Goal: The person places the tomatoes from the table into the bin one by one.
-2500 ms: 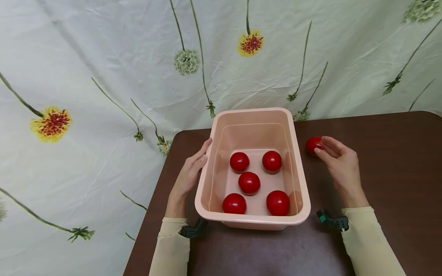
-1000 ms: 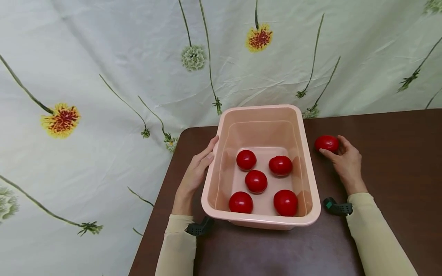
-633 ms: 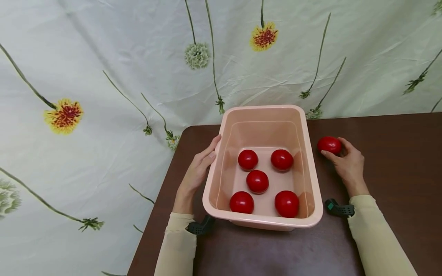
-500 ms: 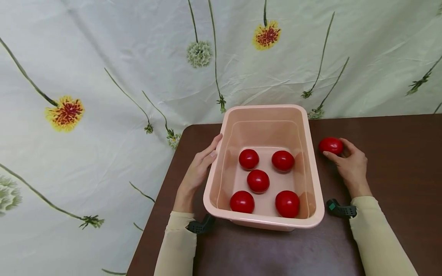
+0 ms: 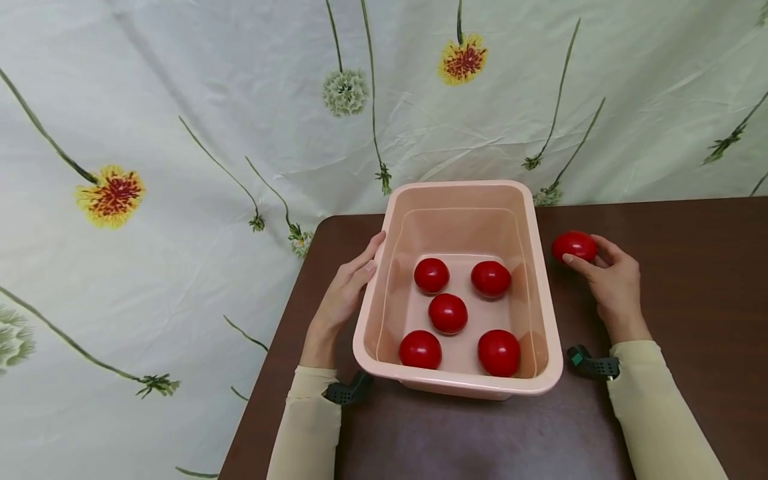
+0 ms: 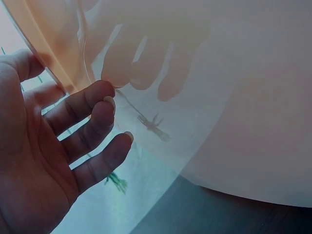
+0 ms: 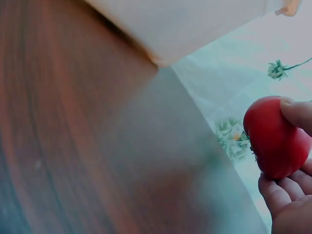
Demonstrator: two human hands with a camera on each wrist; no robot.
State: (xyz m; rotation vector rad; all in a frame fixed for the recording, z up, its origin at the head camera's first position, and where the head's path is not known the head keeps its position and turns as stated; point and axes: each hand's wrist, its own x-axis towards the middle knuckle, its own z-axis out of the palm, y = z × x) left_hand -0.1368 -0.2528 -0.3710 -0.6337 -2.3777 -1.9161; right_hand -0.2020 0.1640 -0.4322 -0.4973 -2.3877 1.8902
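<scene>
In the head view, a pale pink plastic bin [image 5: 465, 383] stands on the dark table with several red tomatoes [image 5: 447, 313] inside. My left hand [image 5: 339, 300] rests against the bin's outer left wall, fingers extended toward its rim. The left wrist view shows the left hand's fingers [image 6: 92, 129] slightly bent beside the glossy wall, which mirrors them. To the right of the bin, my right hand [image 5: 618, 283] holds another tomato [image 5: 573, 247] between thumb and fingers. The right wrist view shows that tomato [image 7: 275, 139] pinched, with a bit of green stem end showing.
The brown wooden table [image 5: 696, 287] extends to the right of the bin. Behind it hangs a pale cloth [image 5: 252, 80] printed with flowers. A dark band with a camera [image 5: 591, 363] sits at each wrist.
My right hand has gone from touching the tomato on the table to gripping it, and it has just risen slightly. My left hand stays at the bin. The head view has shifted a little.
</scene>
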